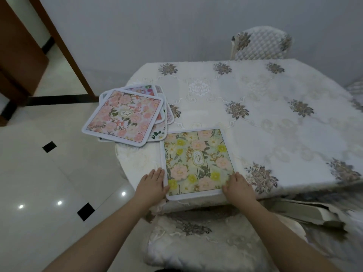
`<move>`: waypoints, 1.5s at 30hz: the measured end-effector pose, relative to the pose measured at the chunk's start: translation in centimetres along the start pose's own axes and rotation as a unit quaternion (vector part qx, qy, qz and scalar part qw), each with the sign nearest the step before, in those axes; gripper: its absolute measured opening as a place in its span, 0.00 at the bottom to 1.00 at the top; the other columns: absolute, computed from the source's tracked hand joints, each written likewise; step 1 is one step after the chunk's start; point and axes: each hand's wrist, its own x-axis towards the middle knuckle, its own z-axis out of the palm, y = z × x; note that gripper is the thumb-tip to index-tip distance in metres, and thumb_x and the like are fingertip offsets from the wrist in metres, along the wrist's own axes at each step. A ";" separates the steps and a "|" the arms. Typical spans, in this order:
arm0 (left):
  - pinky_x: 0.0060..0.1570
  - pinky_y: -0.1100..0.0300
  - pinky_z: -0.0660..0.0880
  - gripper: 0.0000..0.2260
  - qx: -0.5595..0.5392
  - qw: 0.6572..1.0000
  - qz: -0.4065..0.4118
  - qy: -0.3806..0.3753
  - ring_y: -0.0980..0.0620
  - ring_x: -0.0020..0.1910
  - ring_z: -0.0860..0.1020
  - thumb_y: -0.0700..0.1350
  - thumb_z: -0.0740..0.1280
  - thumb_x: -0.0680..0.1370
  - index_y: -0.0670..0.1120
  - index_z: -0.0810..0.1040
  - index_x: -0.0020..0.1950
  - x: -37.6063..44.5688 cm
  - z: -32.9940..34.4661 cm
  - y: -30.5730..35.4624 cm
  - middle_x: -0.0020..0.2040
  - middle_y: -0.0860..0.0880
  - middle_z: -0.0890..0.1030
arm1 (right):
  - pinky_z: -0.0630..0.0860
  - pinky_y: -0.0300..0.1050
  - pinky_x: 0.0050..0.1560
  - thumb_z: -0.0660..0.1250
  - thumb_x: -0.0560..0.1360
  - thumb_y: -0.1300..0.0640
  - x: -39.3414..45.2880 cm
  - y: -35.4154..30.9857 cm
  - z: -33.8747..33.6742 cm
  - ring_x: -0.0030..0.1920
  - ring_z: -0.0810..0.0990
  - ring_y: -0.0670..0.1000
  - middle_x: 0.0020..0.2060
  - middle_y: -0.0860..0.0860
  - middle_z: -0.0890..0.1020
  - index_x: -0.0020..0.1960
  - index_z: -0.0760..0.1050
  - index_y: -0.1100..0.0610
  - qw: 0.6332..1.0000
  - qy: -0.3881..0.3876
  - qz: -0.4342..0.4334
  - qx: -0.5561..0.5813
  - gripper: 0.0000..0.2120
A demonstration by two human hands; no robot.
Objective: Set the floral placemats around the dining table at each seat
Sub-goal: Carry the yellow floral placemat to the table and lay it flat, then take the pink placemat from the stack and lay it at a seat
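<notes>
A green and yellow floral placemat (197, 162) lies flat at the near edge of the table (275, 107), which wears a white embroidered cloth. My left hand (152, 184) rests with straight fingers against the mat's near left edge. My right hand (238, 188) lies flat on its near right corner. A fanned stack of several more floral placemats (125, 114), a pink one on top, sits on the table's left corner and overhangs the edge.
A cushioned chair seat (206, 238) stands directly below the placed mat, tucked at the table. Another quilted chair (261, 45) stands at the far side against the wall. Tiled floor (49, 173) and a brown door frame (64, 48) lie to the left.
</notes>
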 end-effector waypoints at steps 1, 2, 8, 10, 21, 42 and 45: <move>0.76 0.50 0.49 0.32 0.018 1.000 0.006 0.006 0.47 0.80 0.49 0.61 0.47 0.83 0.45 0.47 0.81 -0.2 -0.6 -0.1 0.81 0.47 0.50 | 0.64 0.54 0.69 0.53 0.80 0.44 -0.6 -0.3 -0.3 0.73 0.63 0.56 0.74 0.57 0.62 0.75 0.59 0.59 1.000 -0.009 -0.003 -0.004 0.29; 0.76 0.49 0.51 0.31 0.031 0.999 0.011 0.016 0.47 0.79 0.53 0.61 0.48 0.83 0.45 0.51 0.80 -0.5 -1.3 -0.2 0.80 0.46 0.55 | 0.67 0.53 0.66 0.52 0.80 0.43 -1.2 -0.6 -0.7 0.70 0.66 0.56 0.72 0.56 0.66 0.73 0.61 0.58 1.000 -0.020 -0.008 -0.007 0.27; 0.72 0.51 0.59 0.30 0.047 0.992 0.044 0.112 0.48 0.76 0.60 0.62 0.50 0.82 0.47 0.53 0.80 -3.8 -4.6 0.6 0.79 0.47 0.60 | 0.71 0.51 0.61 0.51 0.81 0.41 -4.8 -2.3 -3.5 0.65 0.72 0.56 0.67 0.55 0.73 0.71 0.66 0.56 0.998 0.000 -0.039 -0.050 0.26; 0.72 0.51 0.60 0.30 0.030 0.992 0.046 0.113 0.48 0.76 0.60 0.62 0.49 0.82 0.47 0.53 0.80 -5.3 -5.3 1.1 0.79 0.48 0.60 | 0.70 0.51 0.63 0.51 0.81 0.41 -6.0 -2.6 -4.7 0.66 0.71 0.56 0.68 0.55 0.72 0.72 0.65 0.55 0.997 0.029 -0.050 -0.049 0.26; 0.76 0.49 0.52 0.38 0.038 0.990 0.013 0.136 0.52 0.79 0.54 0.69 0.39 0.76 0.51 0.60 0.79 -13.4 -7.9 4.3 0.80 0.52 0.58 | 0.65 0.49 0.66 0.46 0.82 0.42 -12.1 -1.8 -6.2 0.68 0.70 0.52 0.68 0.49 0.73 0.71 0.68 0.50 0.980 0.146 -0.134 -0.035 0.24; 0.71 0.52 0.57 0.39 0.006 0.968 -0.102 0.231 0.51 0.73 0.64 0.67 0.35 0.72 0.53 0.64 0.76 -26.7 -8.0 -2.8 0.74 0.53 0.68 | 0.62 0.52 0.70 0.37 0.77 0.39 -21.7 -13.9 -6.2 0.70 0.69 0.53 0.70 0.50 0.73 0.72 0.67 0.50 0.948 0.201 -0.243 -0.047 0.33; 0.73 0.50 0.55 0.41 0.002 0.965 -0.111 0.238 0.52 0.75 0.61 0.67 0.32 0.70 0.53 0.62 0.77 -28.3 -7.2 -6.7 0.76 0.53 0.65 | 0.60 0.51 0.71 0.38 0.79 0.40 -22.9 -18.2 -5.8 0.71 0.67 0.53 0.72 0.50 0.70 0.74 0.65 0.49 0.946 0.200 -0.250 -0.042 0.31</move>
